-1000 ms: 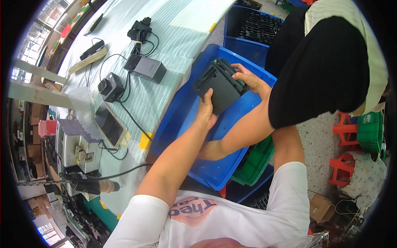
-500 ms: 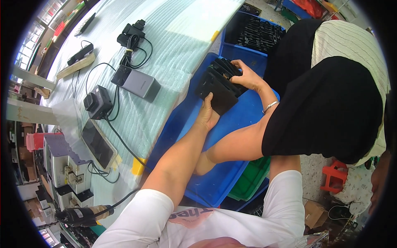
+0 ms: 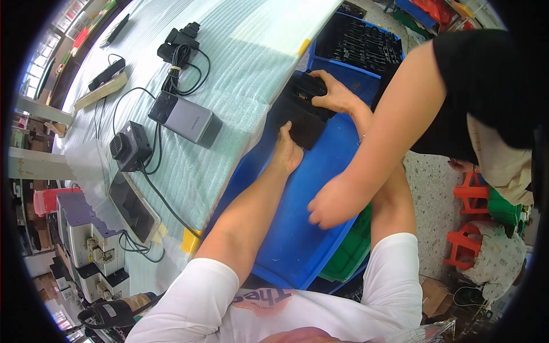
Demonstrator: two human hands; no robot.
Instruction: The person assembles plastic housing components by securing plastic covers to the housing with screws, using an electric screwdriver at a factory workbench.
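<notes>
- The left hand [image 3: 286, 151] presses its fingers closed against the near end of a black device [image 3: 303, 117].
- The right hand [image 3: 334, 94] clasps its far end.
- The device sits over the blue bin [image 3: 297, 240], beside the bench [image 3: 240, 68].
- Another person's arm [image 3: 372, 154] crosses the bin.

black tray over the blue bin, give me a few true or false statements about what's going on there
1. Both of the person's hands hold the black tray. True: the left hand grips its near edge and the right hand its far end.
2. The tray lies on the foam-covered table. False: it is held over the blue bin.
3. A second person's hand reaches in over the blue bin. True.
4. The grey box sits inside the blue bin. False: it rests on the table, with a cable attached.
5. The blue crate beyond holds red parts. False: its contents are black.
</notes>
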